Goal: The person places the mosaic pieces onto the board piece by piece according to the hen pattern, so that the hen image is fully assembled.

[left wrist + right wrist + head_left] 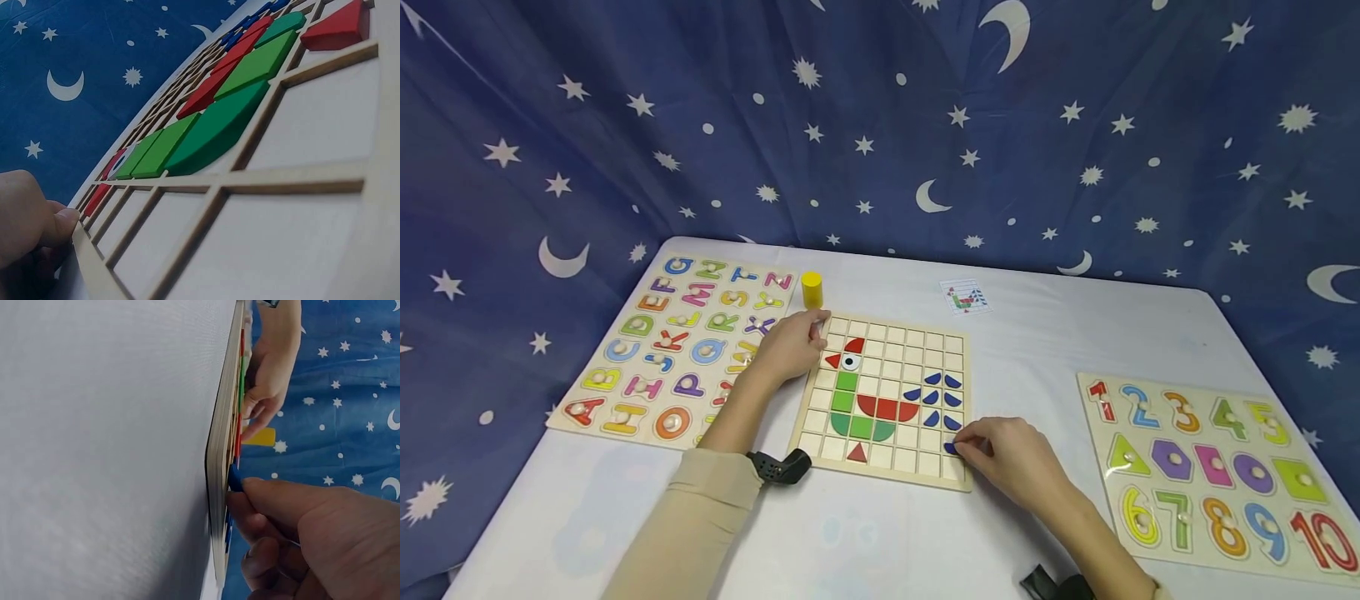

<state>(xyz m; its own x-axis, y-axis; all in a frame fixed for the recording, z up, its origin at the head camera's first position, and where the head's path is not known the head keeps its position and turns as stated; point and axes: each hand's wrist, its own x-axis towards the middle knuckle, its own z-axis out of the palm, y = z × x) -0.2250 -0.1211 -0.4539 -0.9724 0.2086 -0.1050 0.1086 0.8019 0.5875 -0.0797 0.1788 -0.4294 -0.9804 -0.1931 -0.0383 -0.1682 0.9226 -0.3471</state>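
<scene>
A wooden grid board (pixel 882 471) lies on the table, holding a bird-like pattern of red, green, white and blue pieces. At its far left edge my left hand (pixel 792 346) grips the frame, with the thumb against the rim in the left wrist view. Near the board's lower right, my right hand (pixel 1011 458) pinches a blue petal-shaped piece (pixel 235 478) between thumb and finger, over a right-column cell. Several blue petal pieces (pixel 932 418) sit in the cells just above it. Whether the pinched piece is fully seated I cannot tell.
An alphabet puzzle board (pixel 655 346) lies on the left, partly under the left forearm. On the right is a number and shape board (pixel 1213 504). A yellow cylinder (pixel 812 290) stands behind the grid board, and a small pattern card (pixel 966 297) lies at the back.
</scene>
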